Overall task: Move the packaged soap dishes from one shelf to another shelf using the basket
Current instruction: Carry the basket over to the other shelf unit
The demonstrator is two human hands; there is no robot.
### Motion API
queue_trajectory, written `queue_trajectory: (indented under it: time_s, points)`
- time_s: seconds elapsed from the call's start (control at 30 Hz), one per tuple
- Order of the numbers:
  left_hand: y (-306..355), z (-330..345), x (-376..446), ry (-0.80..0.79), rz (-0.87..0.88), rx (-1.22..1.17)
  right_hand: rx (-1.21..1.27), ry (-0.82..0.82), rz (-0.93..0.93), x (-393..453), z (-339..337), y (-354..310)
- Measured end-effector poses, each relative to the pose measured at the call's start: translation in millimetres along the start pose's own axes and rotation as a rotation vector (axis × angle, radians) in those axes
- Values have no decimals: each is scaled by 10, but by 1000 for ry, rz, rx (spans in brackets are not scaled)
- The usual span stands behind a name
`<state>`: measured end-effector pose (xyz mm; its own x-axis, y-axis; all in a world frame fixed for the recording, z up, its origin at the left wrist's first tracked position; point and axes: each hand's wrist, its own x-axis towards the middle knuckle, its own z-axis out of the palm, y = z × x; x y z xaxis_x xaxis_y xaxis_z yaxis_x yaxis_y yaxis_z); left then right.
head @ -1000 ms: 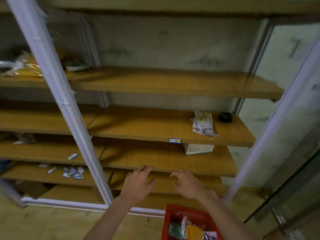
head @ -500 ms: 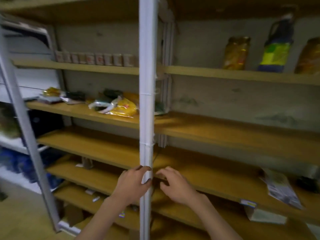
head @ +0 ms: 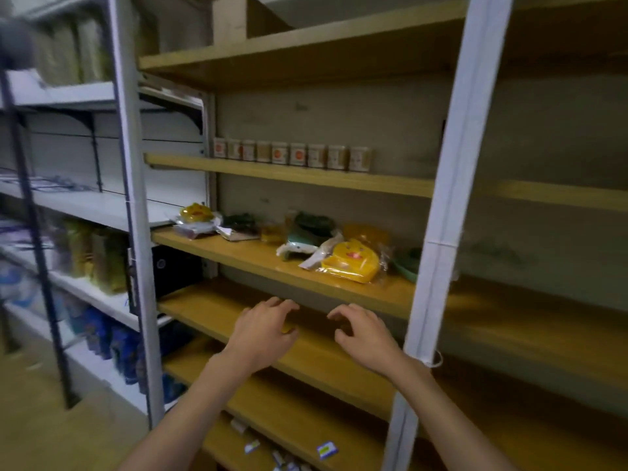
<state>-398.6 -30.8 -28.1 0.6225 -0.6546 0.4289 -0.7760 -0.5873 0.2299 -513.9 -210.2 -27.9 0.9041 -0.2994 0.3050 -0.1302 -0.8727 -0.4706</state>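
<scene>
Left hand (head: 261, 329) and right hand (head: 365, 334) hover side by side, fingers loosely curled, holding nothing. Packaged soap dishes (head: 350, 261) lie one shelf up, far and slightly right of both hands; the yellow pack's long axis runs roughly along the wooden shelf (head: 251, 254) edge. Right hand is nearer it, left hand nearer the packs at far left (head: 197, 217). White upright post (head: 452, 205) crowds the right side (tight reach there). Basket not in view. Shelf board under the hands looks bare.
</scene>
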Motion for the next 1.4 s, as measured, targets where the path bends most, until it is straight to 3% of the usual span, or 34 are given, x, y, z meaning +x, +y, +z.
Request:
queue_trajectory:
  time_s: [0.27,0.7,0.87,1.07,1.2,1.4]
  points:
    - [-1051,-76,794,-21,-38,94,105,158,-83,1310,504,-437]
    - [-2423,23,2395,-82,-66,82,-12,112,-146,3558,1040,-876]
    - [-3004,75,2676,-8,-126,109,-88,11,-145,3960,1226,-919]
    - [-3784,102,2957,98,-231,160,-131,3,-97,4277,1309,-938]
    - [-4233,159,3148,74,-262,220,-144,8,-44,4423,1385,-985]
    - [-4732,332,3401,-35,-295,117,-134,11,121,4582,1613,-1049]
